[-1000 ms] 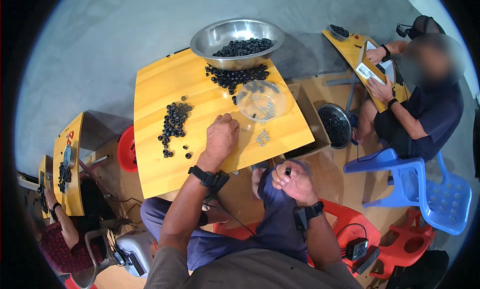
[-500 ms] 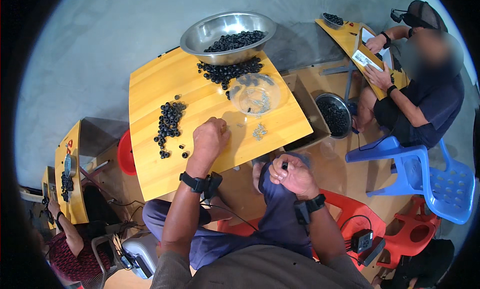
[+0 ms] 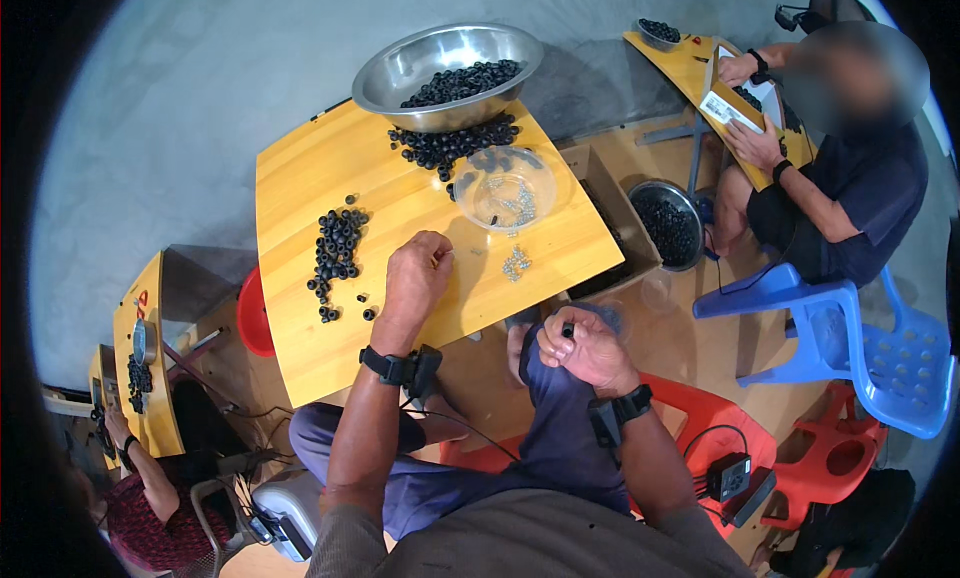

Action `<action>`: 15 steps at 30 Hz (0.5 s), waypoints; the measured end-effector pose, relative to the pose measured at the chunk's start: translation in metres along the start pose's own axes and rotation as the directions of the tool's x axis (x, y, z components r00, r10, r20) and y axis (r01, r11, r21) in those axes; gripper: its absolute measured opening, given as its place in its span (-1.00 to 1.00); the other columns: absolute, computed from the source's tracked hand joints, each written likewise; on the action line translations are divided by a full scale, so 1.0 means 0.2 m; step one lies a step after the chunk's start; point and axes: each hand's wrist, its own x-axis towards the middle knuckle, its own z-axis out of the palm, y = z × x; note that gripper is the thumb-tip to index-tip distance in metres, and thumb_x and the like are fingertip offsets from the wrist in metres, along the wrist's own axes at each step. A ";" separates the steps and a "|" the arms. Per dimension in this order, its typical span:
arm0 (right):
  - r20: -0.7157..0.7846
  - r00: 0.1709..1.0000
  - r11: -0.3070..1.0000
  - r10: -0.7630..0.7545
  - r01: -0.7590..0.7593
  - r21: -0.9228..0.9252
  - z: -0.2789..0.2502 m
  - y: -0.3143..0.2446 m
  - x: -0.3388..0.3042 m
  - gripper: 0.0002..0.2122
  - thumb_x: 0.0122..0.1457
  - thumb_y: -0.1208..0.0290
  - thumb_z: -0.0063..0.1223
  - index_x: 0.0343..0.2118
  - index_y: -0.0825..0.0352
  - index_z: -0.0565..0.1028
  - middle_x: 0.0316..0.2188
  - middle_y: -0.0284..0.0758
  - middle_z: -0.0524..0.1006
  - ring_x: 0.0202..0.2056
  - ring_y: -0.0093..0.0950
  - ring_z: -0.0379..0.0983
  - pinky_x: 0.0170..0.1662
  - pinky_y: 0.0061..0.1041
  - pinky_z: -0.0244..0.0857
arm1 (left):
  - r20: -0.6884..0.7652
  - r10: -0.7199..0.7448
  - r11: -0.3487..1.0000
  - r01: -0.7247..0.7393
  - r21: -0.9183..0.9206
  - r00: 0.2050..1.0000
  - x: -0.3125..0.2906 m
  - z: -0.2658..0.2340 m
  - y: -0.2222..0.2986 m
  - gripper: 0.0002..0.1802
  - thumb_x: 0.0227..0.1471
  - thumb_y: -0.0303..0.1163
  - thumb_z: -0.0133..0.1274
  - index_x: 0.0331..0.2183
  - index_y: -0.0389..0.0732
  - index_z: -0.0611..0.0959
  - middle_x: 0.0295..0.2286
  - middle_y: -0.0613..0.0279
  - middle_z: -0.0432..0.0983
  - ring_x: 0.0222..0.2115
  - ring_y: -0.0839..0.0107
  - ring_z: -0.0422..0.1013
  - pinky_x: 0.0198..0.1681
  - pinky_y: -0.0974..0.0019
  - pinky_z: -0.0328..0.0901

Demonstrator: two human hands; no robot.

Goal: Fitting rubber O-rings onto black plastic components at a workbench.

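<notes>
Yellow wood makes up the tabletop [image 3: 340, 168], and over its near half I see the person's left hand [image 3: 418, 273] poised, thumb and fingers drawn narrow together; from where I stand I cannot tell whether anything is pinched between them. Beyond the near edge, above the thigh, the right hand [image 3: 592, 353] holds a small black piece [image 3: 568, 330] upright in curled fingers, its end poking out.

Toward the left edge lies a loose cluster of similar black parts [image 3: 340, 240], a couple of them strayed toward the near edge. At the far right corner sits a wide steel bowl [image 3: 430, 119], its floor covered with black parts, and a dense heap [image 3: 445, 152] of them spreads just in front of it. Next along the right edge comes a round clear tub [image 3: 476, 200] with small silvery bits inside; a little pile [image 3: 516, 265] of the same bits rests between that tub and the near right corner.

Past the right edge, a metal basin [image 3: 680, 262] of black parts stands on the floor, and a co-worker's hands [image 3: 755, 143] are at a carton [image 3: 722, 98] on another table.
</notes>
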 end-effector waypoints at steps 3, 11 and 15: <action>-0.016 1.000 1.000 0.003 -0.003 0.002 0.00 0.00 0.00 -0.70 0.24 0.18 0.19 -0.25 0.36 0.49 -0.51 -0.43 0.32 -0.39 -0.53 0.26 -0.31 -0.50 0.19 | -0.013 0.020 1.000 -0.020 0.004 1.000 0.00 0.01 0.00 -0.88 -0.07 -0.54 0.17 -0.38 -0.29 0.67 -0.41 0.04 0.60 -0.39 0.07 0.56 -0.26 0.13 0.44; -0.029 0.999 0.999 0.024 -0.024 0.023 -0.01 0.00 -0.01 -0.71 0.23 0.19 0.19 -0.24 0.37 0.50 -0.50 -0.44 0.32 -0.38 -0.53 0.26 -0.30 -0.48 0.21 | 0.027 0.083 0.982 -0.087 0.167 0.996 0.02 0.08 0.05 -0.87 -0.03 -0.46 0.16 -0.35 -0.22 0.71 -0.41 0.07 0.53 -0.43 0.09 0.54 -0.32 0.09 0.42; -0.028 0.999 0.999 0.022 -0.021 0.031 -0.01 0.00 0.00 -0.72 0.24 0.20 0.19 -0.23 0.36 0.50 -0.50 -0.44 0.32 -0.38 -0.52 0.26 -0.29 -0.47 0.21 | 0.100 0.210 0.927 -0.231 0.296 0.973 0.05 0.14 0.05 -0.89 -0.04 -0.45 0.17 -0.38 -0.21 0.70 -0.45 0.09 0.50 -0.44 0.05 0.52 -0.35 0.09 0.41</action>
